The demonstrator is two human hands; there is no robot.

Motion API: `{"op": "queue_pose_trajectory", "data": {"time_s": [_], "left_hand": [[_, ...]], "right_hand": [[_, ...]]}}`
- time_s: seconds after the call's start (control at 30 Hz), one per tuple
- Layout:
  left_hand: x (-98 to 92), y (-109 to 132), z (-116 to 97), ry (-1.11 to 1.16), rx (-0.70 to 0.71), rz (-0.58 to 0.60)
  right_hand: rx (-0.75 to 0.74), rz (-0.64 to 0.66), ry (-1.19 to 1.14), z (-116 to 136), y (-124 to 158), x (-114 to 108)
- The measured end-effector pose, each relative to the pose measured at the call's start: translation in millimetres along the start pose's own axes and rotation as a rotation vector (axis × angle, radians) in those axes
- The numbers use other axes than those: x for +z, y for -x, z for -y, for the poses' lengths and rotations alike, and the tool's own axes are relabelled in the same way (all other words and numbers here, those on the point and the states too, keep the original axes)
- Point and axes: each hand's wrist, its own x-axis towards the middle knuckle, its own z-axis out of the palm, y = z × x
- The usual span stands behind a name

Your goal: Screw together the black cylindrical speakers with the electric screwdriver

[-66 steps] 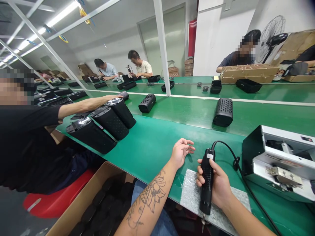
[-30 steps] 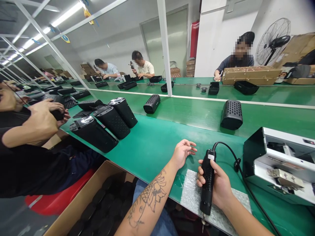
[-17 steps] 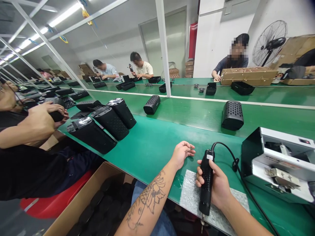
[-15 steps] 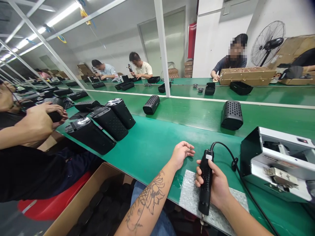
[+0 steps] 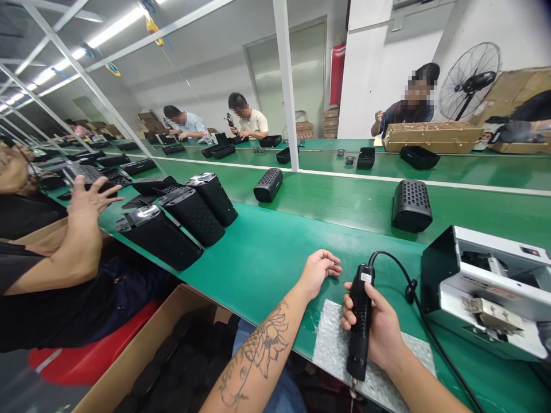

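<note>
My right hand (image 5: 381, 327) is wrapped round a black electric screwdriver (image 5: 360, 321), thumb along its upper body. Its bit (image 5: 353, 387) points down past the table's front edge, and a black cord curves from its top. Under that hand lies a sheet of silvery bubble wrap (image 5: 329, 327). My left hand (image 5: 319, 272) rests on the green mat (image 5: 267, 258), its fingers loosely bent and holding nothing. To its left, several black speaker-like housings (image 5: 157, 238) lean in a row on the mat.
A white-and-black machine (image 5: 495, 287) stands at the right. Perforated black housings (image 5: 412, 205) sit on the green belt beyond. A co-worker's hand (image 5: 88, 198) is at the far left. Below the table, a cardboard box (image 5: 133, 350) holds dark round pieces. A white post (image 5: 284, 86) rises ahead.
My hands and the screwdriver stay nearly in place. The co-worker at left now has spread fingers over a perforated part. Across the table, a person has raised a hand. Housings on the near belt shifted slightly right.
</note>
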Motion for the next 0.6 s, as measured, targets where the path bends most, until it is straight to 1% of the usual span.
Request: {"op": "queue_pose_trajectory", "data": {"time_s": [0.6], "left_hand": [[-0.9,-0.9,1.8,-0.014,0.006,0.000]], "right_hand": [[-0.013,-0.003,0.009,0.1,-1.8,-0.3]]}}
